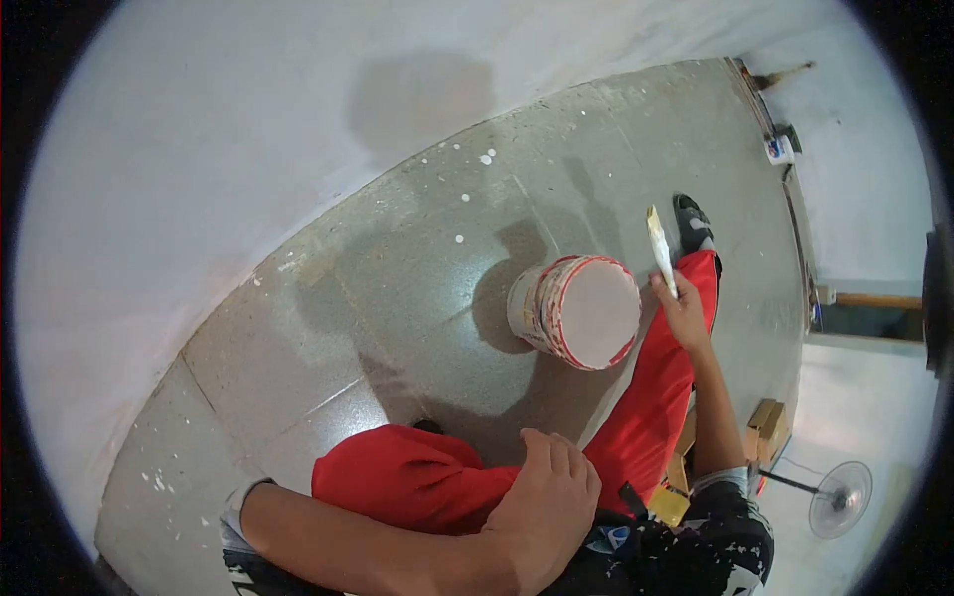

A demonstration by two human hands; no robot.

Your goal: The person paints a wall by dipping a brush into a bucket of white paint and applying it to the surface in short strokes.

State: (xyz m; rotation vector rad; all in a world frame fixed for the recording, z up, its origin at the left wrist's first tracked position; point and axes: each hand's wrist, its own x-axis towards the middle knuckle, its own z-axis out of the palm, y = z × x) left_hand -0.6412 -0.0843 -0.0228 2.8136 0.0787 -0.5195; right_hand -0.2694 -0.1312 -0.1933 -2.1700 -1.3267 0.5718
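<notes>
My right hand (682,313) is closed around the lower end of a paintbrush (660,247). The brush points away from me, with a yellowish tip and a whitish, paint-covered body. Just left of that hand stands a paint bucket (533,310) with a red-marked, smeared rim. Pale, pinkish-white paint (602,313) shows inside it, near the top. My left hand (547,497) lies over the red trousers (397,467) at my lap, fingers extended side by side, with nothing seen in it.
A white wall (199,129) curves along the left and top, meeting a grey tiled floor (397,298) with white paint spots. My shoe (694,223) is beyond the brush. A small white tub (779,150), cardboard boxes (765,429) and a standing fan (841,500) are at the right.
</notes>
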